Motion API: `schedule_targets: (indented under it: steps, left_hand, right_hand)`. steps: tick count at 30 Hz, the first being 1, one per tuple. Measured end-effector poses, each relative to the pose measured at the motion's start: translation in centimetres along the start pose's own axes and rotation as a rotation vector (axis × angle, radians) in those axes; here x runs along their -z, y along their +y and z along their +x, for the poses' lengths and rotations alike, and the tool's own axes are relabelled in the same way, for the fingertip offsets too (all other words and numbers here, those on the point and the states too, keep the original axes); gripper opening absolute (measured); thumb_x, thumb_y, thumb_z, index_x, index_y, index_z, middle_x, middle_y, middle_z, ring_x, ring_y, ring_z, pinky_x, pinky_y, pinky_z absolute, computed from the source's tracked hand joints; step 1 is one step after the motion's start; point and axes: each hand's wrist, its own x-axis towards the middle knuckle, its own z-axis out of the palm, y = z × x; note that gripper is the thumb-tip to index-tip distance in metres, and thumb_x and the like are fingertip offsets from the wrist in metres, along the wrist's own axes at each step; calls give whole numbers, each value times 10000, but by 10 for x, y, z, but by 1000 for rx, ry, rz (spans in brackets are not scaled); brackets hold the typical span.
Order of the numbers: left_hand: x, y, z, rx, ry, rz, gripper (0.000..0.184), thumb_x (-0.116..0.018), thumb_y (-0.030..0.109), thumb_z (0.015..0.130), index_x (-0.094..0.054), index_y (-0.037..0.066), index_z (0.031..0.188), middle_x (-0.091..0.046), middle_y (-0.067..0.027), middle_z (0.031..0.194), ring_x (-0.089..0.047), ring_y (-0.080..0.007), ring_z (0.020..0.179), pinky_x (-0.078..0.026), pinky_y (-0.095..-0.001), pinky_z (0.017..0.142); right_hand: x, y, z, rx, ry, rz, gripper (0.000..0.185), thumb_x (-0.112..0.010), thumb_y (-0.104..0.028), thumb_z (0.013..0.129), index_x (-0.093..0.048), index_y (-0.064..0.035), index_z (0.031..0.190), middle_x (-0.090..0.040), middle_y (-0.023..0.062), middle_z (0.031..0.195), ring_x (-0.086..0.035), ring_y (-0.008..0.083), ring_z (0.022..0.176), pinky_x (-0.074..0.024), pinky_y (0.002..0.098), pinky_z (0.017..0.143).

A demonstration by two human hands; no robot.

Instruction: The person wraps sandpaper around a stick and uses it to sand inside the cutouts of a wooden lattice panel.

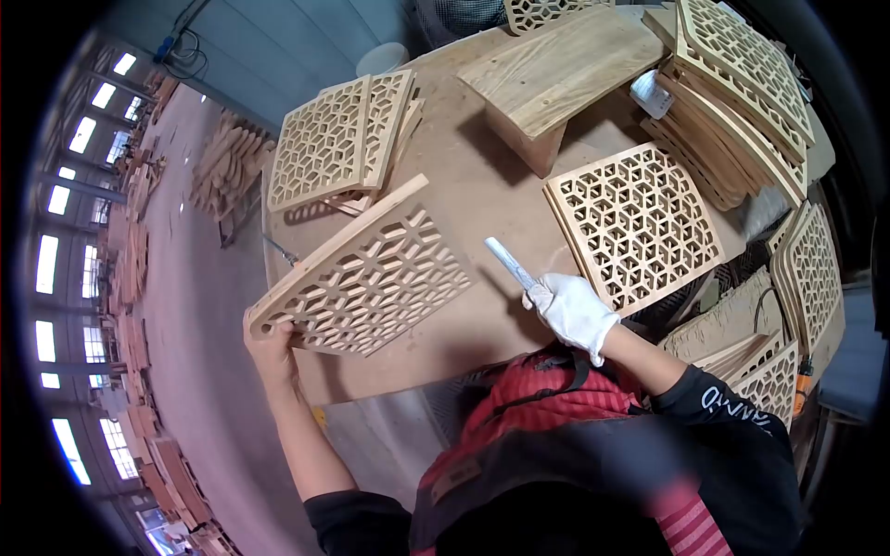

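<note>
My bare left hand (272, 345) grips the near left corner of a wooden lattice panel (371, 287), its fingers partly hidden behind the edge. The panel is tilted up above the table, its cut-out geometric pattern facing me. In a white glove, my right hand (567, 310) is closed around a slim grey-white stick (508, 261) that points up and left, apart from the panel. I cannot make out the stick's exact kind. Close to the right hand, another lattice panel (640, 222) lies flat on what looks like at least one more.
On the brown worktable (445, 139) stands a small wooden bench (565, 69). Stacked lattice panels (324, 139) sit at the back left; more panels (746, 74) and curved wooden pieces (709, 148) crowd the right. An orange tool (803, 385) is at the far right.
</note>
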Motion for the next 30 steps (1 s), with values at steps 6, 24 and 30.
schedule_targets:
  steps: [6,24,30]
  left_hand:
    - [3,-13,-8,57,15,-64,664,-909,339,657,-543,3,1097,-625,-66,998,-619,-147,912,-517,-279,791]
    - [-33,-3,-32,-11,123,-107,567,-822,223,780,-519,-40,1180,-636,-124,1038,-661,-186,830,-570,-267,643]
    - [-44,24,-42,-74,128,-94,523,-856,143,715,-542,-35,1092,-622,-83,999,-612,-164,934,-493,-281,846]
  right_hand:
    - [3,-10,1,-88,32,-97,314,-516,-289,952,-680,-54,827,-658,192,785,-636,312,754,-495,373,759]
    - [-8,15,26,-144,97,-167,335,-506,-303,953,-675,-56,801,-644,213,758,-628,361,732,-497,412,728]
    - [-2,-2,24,-422,157,229,302,-476,-311,995,-592,-81,837,-521,16,568,-441,103,353,-341,262,324]
